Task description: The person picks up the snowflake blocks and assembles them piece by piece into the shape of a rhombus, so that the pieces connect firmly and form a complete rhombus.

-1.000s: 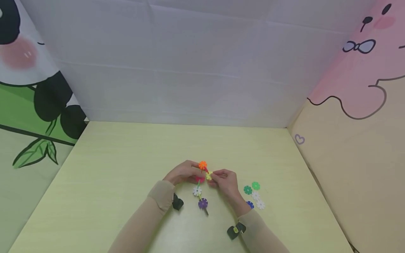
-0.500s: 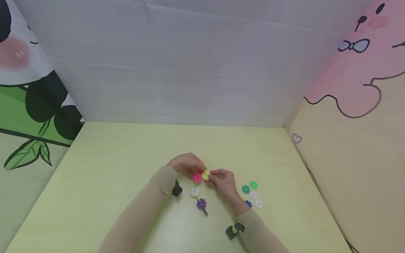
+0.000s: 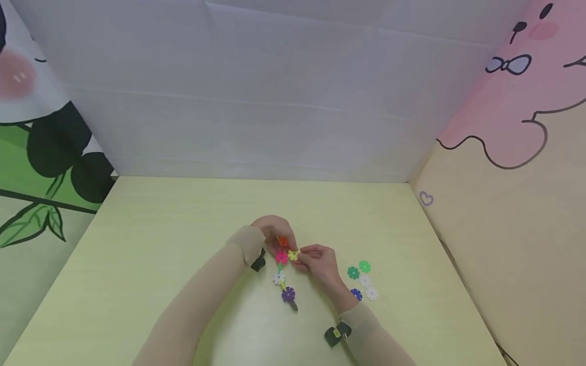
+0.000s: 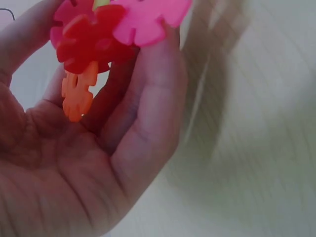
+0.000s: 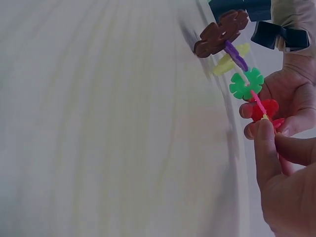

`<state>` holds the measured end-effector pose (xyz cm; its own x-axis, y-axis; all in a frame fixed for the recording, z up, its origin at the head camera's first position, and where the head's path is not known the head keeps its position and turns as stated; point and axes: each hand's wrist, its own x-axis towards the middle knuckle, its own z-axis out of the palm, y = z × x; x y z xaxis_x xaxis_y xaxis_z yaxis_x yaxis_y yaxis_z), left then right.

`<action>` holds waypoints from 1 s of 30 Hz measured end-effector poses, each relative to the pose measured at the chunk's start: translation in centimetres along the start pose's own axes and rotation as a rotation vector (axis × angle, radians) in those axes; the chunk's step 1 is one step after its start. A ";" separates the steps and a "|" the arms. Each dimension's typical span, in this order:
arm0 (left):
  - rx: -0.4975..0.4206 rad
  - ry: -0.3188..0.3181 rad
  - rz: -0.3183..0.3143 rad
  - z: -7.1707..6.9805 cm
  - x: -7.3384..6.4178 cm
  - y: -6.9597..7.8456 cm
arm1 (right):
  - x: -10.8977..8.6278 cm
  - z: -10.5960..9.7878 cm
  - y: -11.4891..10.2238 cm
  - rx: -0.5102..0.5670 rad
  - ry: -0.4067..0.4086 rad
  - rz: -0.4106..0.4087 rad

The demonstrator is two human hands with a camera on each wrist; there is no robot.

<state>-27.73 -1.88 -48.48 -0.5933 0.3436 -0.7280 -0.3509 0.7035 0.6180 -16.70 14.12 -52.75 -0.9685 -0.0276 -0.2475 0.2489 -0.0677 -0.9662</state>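
A chain of slotted plastic flower discs hangs between my hands, low in the middle of the head view. My left hand [image 3: 276,231] curls its fingers around the upper end; an orange disc [image 4: 76,96] lies against the palm, joined to a red disc [image 4: 91,42], with a bright pink disc [image 4: 153,19] at the fingertips. My right hand [image 3: 322,265] pinches a yellow disc [image 3: 293,255] between thumb and forefinger, close beside the pink one. Below trail a green disc [image 5: 246,84], a white disc [image 3: 279,277], a purple disc [image 3: 288,295] and a brown disc [image 5: 222,33].
Loose discs lie on the pale table [image 3: 183,213] right of my right hand: a light green disc [image 3: 364,266], a dark green disc [image 3: 353,273], white discs [image 3: 372,294] and a blue disc [image 3: 356,295] partly behind the wrist. A white backdrop [image 3: 238,127] rises behind.
My left hand has rolled over, its wrist moving up and right, so the orange disc now shows under the palm. The right hand keeps its pinch on the yellow disc.
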 end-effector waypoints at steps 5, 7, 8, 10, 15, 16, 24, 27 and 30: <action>-0.015 0.010 -0.006 0.0 -0.2 -0.2 | -0.4 -0.4 -0.4 -0.037 -0.015 -0.024; -0.025 0.015 -0.004 -0.1 -0.3 -0.3 | -0.7 -0.9 -0.8 -0.059 -0.016 -0.038; -0.026 0.018 0.000 -0.1 -0.3 -0.4 | -0.9 -1.2 -1.0 -0.068 -0.014 -0.042; -0.033 0.018 0.009 -0.2 -0.4 -0.6 | -1.2 -1.9 -1.3 -0.076 -0.010 -0.055; -0.092 -0.035 0.028 -0.6 -0.6 -1.3 | -1.6 -3.9 -2.1 -0.074 0.022 -0.069; -0.101 -0.051 0.033 -0.7 -0.6 -1.5 | -1.6 -4.3 -2.2 -0.075 0.034 -0.070; -0.195 -0.135 0.088 -1.2 -0.4 -2.6 | -1.4 -8.2 -2.6 -0.169 0.131 -0.083; -0.204 -0.135 0.102 -1.4 -0.3 -3.2 | -1.2 -10.0 -2.4 -0.340 0.152 -0.126; -0.216 -0.128 0.117 -1.6 -0.3 -3.8 | -0.9 -11.9 -2.2 -0.578 0.184 -0.182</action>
<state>-27.34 -5.63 -50.15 -0.5476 0.5000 -0.6710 -0.4399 0.5101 0.7391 -16.46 26.13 -51.28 -0.9935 0.1087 -0.0346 0.0843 0.4957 -0.8644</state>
